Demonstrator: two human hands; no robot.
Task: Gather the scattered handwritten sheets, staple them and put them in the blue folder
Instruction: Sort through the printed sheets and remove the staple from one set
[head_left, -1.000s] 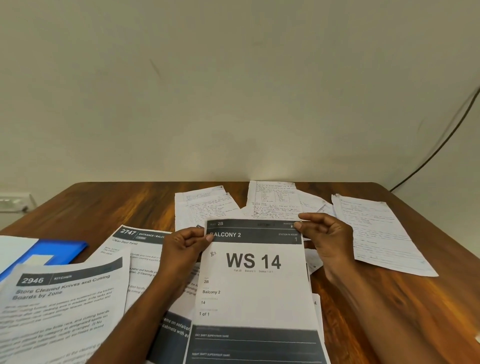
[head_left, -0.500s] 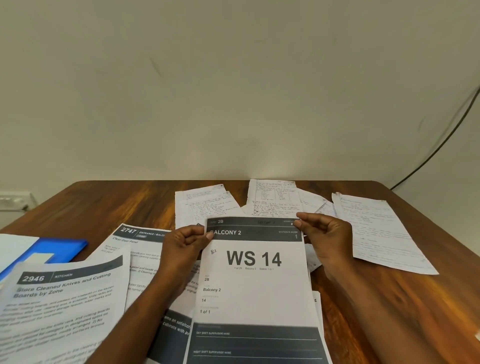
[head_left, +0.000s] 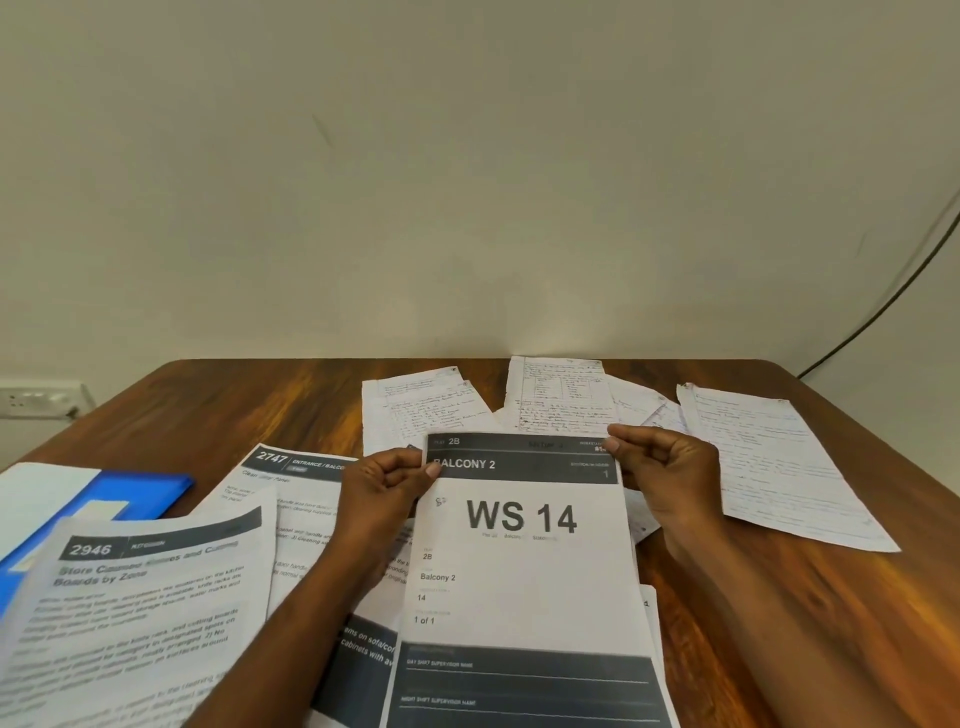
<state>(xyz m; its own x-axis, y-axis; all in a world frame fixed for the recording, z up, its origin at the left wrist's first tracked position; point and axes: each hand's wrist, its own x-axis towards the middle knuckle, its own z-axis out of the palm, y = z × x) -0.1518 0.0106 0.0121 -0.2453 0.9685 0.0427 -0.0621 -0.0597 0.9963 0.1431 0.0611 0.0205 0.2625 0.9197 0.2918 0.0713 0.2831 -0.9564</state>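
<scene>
A printed "WS 14" sheet (head_left: 524, 582) is held up in front of me. My left hand (head_left: 387, 483) pinches its top left corner and my right hand (head_left: 665, 467) pinches its top right corner. Several handwritten sheets lie on the wooden table behind it: one at centre left (head_left: 415, 410), one at centre (head_left: 561, 395), a large one at the right (head_left: 769, 462), and a smaller one (head_left: 654, 410) partly hidden between them. The blue folder (head_left: 140, 493) lies at the left, half covered by papers.
Printed sheets headed "2946" (head_left: 140, 613) and "2747" (head_left: 291, 488) overlap at the left front. More sheets lie under the one I hold. A wall socket (head_left: 41, 397) sits left of the table (head_left: 234, 410). A black cable (head_left: 883, 301) runs down the wall at right.
The "WS 14" sheet and both hands have shifted very slightly upward; otherwise nothing has moved.
</scene>
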